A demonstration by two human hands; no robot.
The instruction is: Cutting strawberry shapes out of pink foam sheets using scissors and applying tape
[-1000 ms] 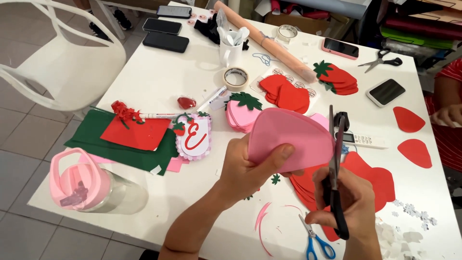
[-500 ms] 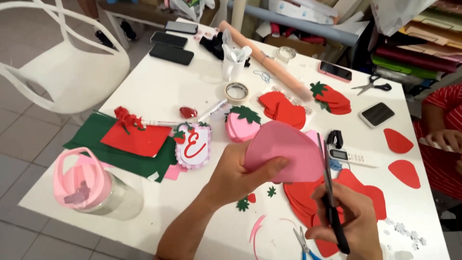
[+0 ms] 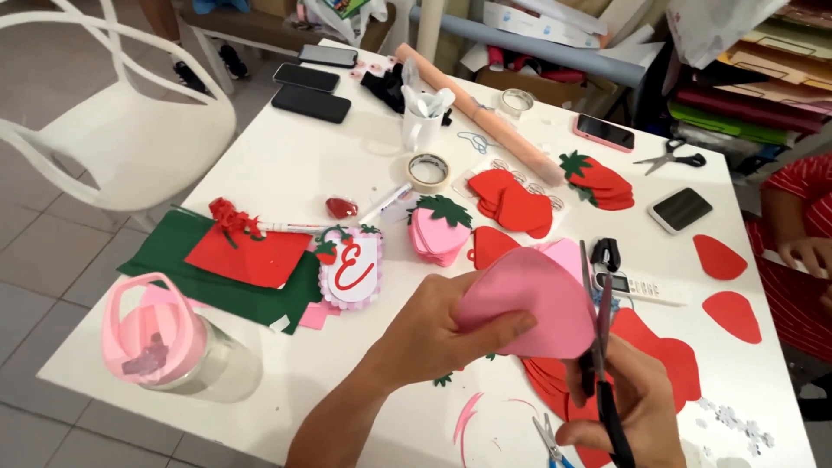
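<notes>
Nearest the camera, the right hand (image 3: 637,407) clenches black scissors (image 3: 602,347), blades now biting the right edge of the pink foam shape (image 3: 529,303), where half a second ago they stood just beside it. Left hand (image 3: 433,329) pinches that shape above the white surface (image 3: 286,165). Beyond lie red cutouts (image 3: 511,195) and a tape roll (image 3: 428,171).

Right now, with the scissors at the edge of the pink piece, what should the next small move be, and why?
Probably close the blades a little and turn the piece with the left hand. The right hand holds the scissors upright with the blades against the right edge of the pink foam shape, which the left hand pinches from below. The edge there curves, so short snips likely suit it.
</notes>
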